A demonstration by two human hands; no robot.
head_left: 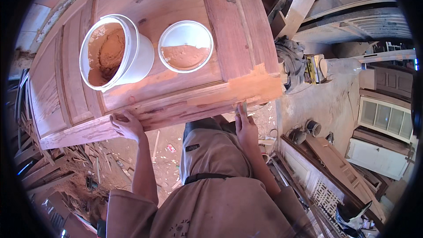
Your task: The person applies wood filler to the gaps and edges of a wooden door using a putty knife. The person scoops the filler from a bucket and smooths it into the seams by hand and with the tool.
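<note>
A workshop floor [167, 167] strewn with timber scraps spreads below a panelled wooden door [246, 31], which lies flat and, by its breadth, should be heavy and stiff, best lifted by both long edges. On the door's left half stands a white plastic bucket [143, 57] of orange-brown filler [108, 48], likely weighty for its size and safest held round its wall, clear of the smeared rim. Just right of it on the door lies a light, flexible-looking white lid [185, 31] bearing more filler, probably soft and sticky. The left hand [128, 124] rests bent fingers on the door's near edge; whether they clamp it I cannot tell. Near that edge's right end, the right hand [246, 125] is closed, pinching a small scraper [244, 107], seemingly thin and light, best held low behind its blade.
</note>
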